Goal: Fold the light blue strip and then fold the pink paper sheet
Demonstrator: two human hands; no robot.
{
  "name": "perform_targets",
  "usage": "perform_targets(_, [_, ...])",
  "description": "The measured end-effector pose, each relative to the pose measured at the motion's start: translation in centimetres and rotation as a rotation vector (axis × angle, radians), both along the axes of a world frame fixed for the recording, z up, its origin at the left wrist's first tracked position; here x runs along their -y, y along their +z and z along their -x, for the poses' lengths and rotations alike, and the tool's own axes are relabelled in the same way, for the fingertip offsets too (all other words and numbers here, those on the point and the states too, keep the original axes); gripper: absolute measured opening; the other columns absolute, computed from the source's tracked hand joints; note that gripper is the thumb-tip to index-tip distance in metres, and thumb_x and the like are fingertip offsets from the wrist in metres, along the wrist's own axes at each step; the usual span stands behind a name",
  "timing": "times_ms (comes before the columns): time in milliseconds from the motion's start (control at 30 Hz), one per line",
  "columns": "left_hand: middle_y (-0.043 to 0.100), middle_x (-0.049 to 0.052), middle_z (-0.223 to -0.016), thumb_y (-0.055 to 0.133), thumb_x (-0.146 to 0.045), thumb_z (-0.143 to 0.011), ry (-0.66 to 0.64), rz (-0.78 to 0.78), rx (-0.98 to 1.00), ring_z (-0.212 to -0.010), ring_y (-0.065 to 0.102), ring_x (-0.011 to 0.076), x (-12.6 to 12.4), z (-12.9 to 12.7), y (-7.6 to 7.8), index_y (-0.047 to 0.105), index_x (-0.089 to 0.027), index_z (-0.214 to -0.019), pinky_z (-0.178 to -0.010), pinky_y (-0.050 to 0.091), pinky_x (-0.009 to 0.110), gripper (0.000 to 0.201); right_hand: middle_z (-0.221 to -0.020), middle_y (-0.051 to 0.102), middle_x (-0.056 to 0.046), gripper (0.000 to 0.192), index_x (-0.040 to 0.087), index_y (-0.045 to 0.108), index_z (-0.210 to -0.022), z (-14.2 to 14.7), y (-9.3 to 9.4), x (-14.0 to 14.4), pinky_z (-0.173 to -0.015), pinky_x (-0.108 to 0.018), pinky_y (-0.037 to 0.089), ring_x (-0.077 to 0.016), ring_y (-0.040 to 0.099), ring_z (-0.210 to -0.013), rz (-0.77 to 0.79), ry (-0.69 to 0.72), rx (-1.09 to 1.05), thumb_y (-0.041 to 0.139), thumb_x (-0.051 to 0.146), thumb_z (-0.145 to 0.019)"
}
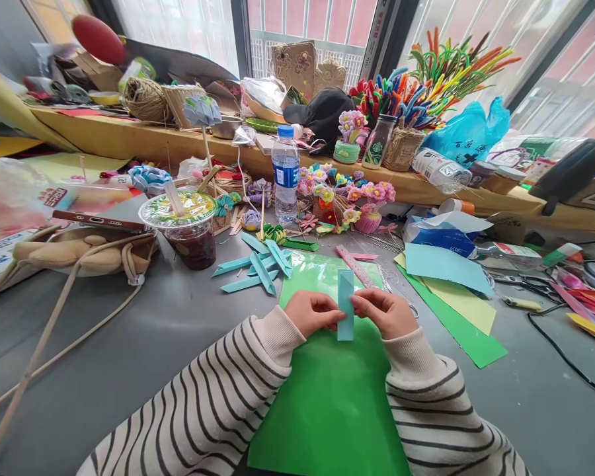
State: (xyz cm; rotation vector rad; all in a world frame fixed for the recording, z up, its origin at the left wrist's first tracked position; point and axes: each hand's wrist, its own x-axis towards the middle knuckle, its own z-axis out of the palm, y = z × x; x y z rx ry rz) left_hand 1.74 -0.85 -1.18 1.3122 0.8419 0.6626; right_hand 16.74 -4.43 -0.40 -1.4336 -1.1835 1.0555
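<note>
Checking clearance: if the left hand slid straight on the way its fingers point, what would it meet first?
The left hand points rightward at the light blue folded paper strip it already pinches; just beyond lies the right hand.

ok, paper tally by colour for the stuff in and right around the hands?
Light blue strip held in both hands, left hand and right hand: 1
Finished teal folded pieces on the table: about 6
Green sheets: 2
Yellow sheet: 1
Light blue sheet: 1
Total: about 11
</note>
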Motion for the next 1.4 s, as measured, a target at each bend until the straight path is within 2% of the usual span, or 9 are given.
perform_targets(233, [0.058,-0.001,-0.05,0.064,-0.028,-0.054,-0.049,-0.021,0.025,-0.05,0.054,0.0107,-0.1,0.1,-0.3,0.06,-0.015,-0.055,-0.051,0.043,0.02,0.014,-0.056,0.055,0.001,0.019,0.016,0.056,-0.062,0.0,-0.3,0.1,-0.056,-0.024,0.043,-0.0114,0.051,-0.055,-0.023,0.02,-0.008,0.062,0.034,-0.059])
perform_targets(367, [0.059,0.001,-0.055,0.067,-0.028,-0.052,0.072,0.023,0.14,-0.053,0.054,0.0108,-0.5,0.2,-0.3,0.061,-0.012,-0.063,-0.056,0.045,0.023,0.02,-0.056,0.055,0.0,0.019,0.015,0.056,-0.063,0.1,-0.3,0.3,-0.055,-0.024,0.042,-0.011,0.05,-0.054,-0.019,0.05,-0.003,0.061,0.034,-0.06])
perform_targets(467, [0.057,0.0,-0.052,0.068,-0.03,-0.051,0.181,0.053,0.189,-0.052,0.054,0.0105,-0.7,0.2,-0.3,0.06,-0.011,-0.061,-0.057,0.046,0.024,0.023,-0.055,0.054,0.0,0.02,0.015,0.056,-0.062,0.3,-0.5,0.2,-0.053,-0.024,0.042,-0.0109,0.05,-0.053,-0.011,0.098,0.022,0.061,0.034,-0.06])
perform_targets(533, [0.057,0.0,-0.051,0.068,-0.03,-0.05,0.209,0.061,0.198,-0.051,0.054,0.0104,-0.8,0.2,-0.2,0.06,-0.01,-0.061,-0.057,0.046,0.025,0.024,-0.055,0.055,0.0,0.02,0.014,0.057,-0.061,0.4,-0.6,0.1,-0.053,-0.024,0.043,-0.0111,0.051,-0.053,-0.009,0.116,0.033,0.062,0.034,-0.059])
perform_targets(667, [0.058,0.0,-0.052,0.068,-0.029,-0.051,0.185,0.069,0.185,-0.051,0.054,0.0096,-0.7,0.4,-0.3,0.06,-0.01,-0.061,-0.056,0.046,0.024,0.023,-0.054,0.056,0.0,0.022,0.014,0.058,-0.062,0.3,-0.5,0.0,-0.053,-0.024,0.044,-0.0114,0.052,-0.053,0.016,0.141,0.018,0.059,0.036,-0.062])
perform_targets(900, [0.058,0.0,-0.052,0.068,-0.027,-0.052,0.063,0.066,0.12,-0.049,0.053,0.0079,-0.5,0.2,-0.5,0.059,-0.01,-0.059,-0.052,0.045,0.021,0.021,-0.056,0.056,0.001,0.017,0.016,0.059,-0.064,0.5,-0.1,0.1,-0.055,-0.023,0.045,-0.0111,0.052,-0.055,-0.098,0.014,0.003,0.06,0.033,-0.062])
perform_targets(1400, [0.06,0.0,-0.052,0.068,-0.029,-0.052,0.115,0.131,0.137,-0.049,0.055,0.0083,-0.6,0.1,0.0,0.059,-0.01,-0.062,-0.052,0.047,0.02,0.023,-0.06,0.058,-0.003,0.019,0.015,0.058,-0.066,1.2,-1.2,0.2,-0.055,-0.027,0.047,-0.0144,0.055,-0.054,-0.215,-0.067,0.121,0.056,0.034,-0.065])
